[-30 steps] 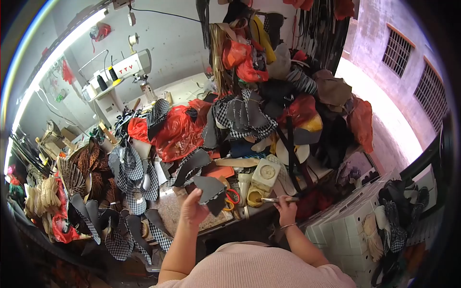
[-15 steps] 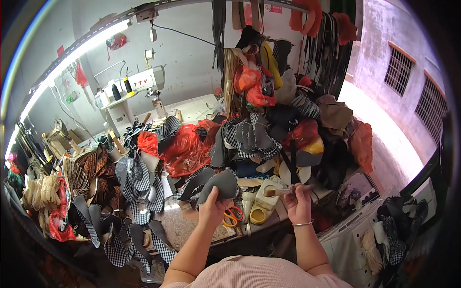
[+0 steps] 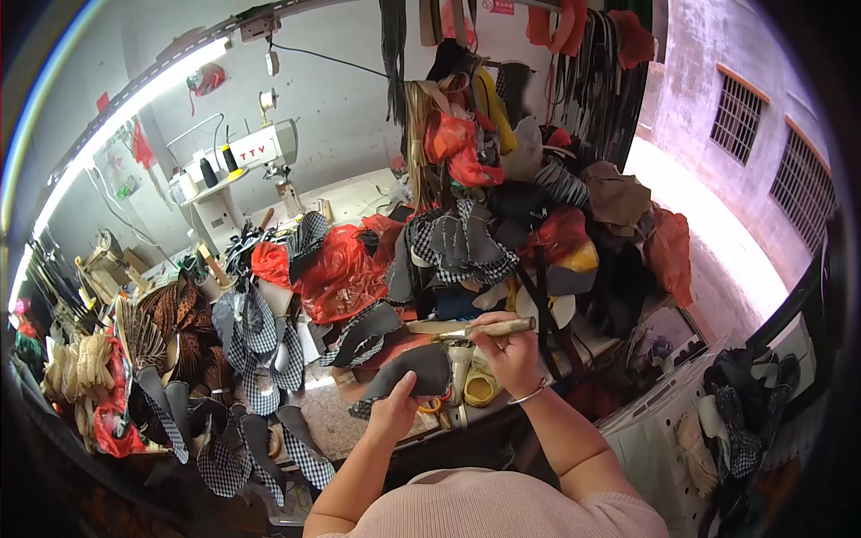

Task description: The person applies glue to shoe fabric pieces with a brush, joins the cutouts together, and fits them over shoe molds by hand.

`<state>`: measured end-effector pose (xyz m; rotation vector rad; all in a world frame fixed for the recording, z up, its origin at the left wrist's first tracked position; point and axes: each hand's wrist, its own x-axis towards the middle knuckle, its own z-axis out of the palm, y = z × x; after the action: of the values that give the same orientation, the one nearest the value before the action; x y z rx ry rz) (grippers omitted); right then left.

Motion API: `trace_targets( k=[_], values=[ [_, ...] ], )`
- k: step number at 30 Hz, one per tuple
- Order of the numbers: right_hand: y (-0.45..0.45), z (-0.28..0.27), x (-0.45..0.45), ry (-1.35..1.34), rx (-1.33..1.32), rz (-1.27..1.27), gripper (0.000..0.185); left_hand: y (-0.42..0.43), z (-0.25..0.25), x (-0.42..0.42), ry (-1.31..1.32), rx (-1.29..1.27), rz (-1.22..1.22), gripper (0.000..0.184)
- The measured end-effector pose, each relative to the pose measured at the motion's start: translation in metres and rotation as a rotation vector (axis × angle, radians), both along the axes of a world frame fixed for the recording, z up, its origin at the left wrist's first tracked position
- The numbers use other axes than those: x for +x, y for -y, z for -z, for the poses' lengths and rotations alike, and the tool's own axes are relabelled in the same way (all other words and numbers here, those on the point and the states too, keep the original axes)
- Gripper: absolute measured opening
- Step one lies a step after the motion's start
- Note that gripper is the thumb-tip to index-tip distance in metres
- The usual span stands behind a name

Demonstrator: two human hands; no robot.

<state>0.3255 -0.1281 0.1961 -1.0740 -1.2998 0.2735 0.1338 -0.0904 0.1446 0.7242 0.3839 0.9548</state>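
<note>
The grey piece [image 3: 420, 366] is pinched above the bench [image 3: 314, 414] by the left hand [image 3: 395, 412], lower fingers hidden; the brush [image 3: 520, 326] is gripped in the right hand's [image 3: 509, 360] closed fingers. The checkered-edged piece [image 3: 369, 330] behind could be smeared by a stray stroke.

A sewing machine [image 3: 266, 143] stands near the back edge of the white table [image 3: 352, 195], thread cones [image 3: 208, 174] beside it; beige bundles [image 3: 79, 366] crowd the workbench's left edge; barred windows [image 3: 740, 115] show outside.
</note>
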Motion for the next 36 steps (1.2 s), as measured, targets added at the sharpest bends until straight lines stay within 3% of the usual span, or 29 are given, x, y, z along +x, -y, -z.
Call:
trace_targets(
  k=[2,4,6,8,14,16,17,20,26,28,30,34,36],
  values=[
    [0.003,-0.002,-0.003,-0.002,0.1,0.034,0.012,0.001,-0.006,-0.001,0.05,0.002,-0.021,0.034],
    [0.015,-0.006,-0.004,-0.288,0.143,-0.02,0.012,-0.002,-0.001,-0.006,0.034,-0.003,-0.041,0.034],
    [0.014,-0.01,-0.008,-0.223,0.165,-0.08,0.011,-0.001,0.001,-0.01,0.05,-0.021,-0.001,0.034],
    [0.013,-0.009,-0.009,-0.086,-0.063,-0.05,0.014,0.0,0.006,-0.013,0.023,0.002,0.022,0.034],
    [0.008,0.002,-0.005,-0.288,0.019,-0.128,0.015,0.005,0.006,-0.017,0.019,-0.01,-0.015,0.032],
    [0.01,0.007,-0.008,0.018,-0.026,-0.092,0.016,0.007,0.007,-0.016,0.008,-0.009,-0.009,0.032],
    [0.013,0.008,-0.01,0.015,-0.032,-0.09,0.016,0.009,0.008,-0.016,0.006,-0.016,-0.008,0.032],
    [0.015,0.005,-0.02,0.244,0.245,-0.125,0.018,0.006,0.007,-0.019,-0.006,-0.028,-0.071,0.031],
    [0.034,0.032,-0.041,0.141,0.197,-0.348,0.021,0.003,0.005,-0.026,-0.048,-0.091,-0.272,0.025],
    [0.033,0.032,-0.043,0.077,0.209,-0.368,0.021,0.002,0.006,-0.03,-0.045,-0.115,-0.257,0.026],
    [0.027,0.023,-0.041,-0.176,0.184,-0.179,0.02,0.004,-0.003,-0.029,-0.013,-0.132,-0.255,0.025],
    [0.033,0.025,-0.051,0.007,0.228,-0.351,0.017,-0.01,0.01,-0.038,0.113,-0.201,-0.218,0.023],
    [0.033,0.023,-0.055,-0.133,0.227,-0.387,0.016,-0.015,0.018,-0.048,0.156,-0.184,-0.141,0.023]
  ],
)
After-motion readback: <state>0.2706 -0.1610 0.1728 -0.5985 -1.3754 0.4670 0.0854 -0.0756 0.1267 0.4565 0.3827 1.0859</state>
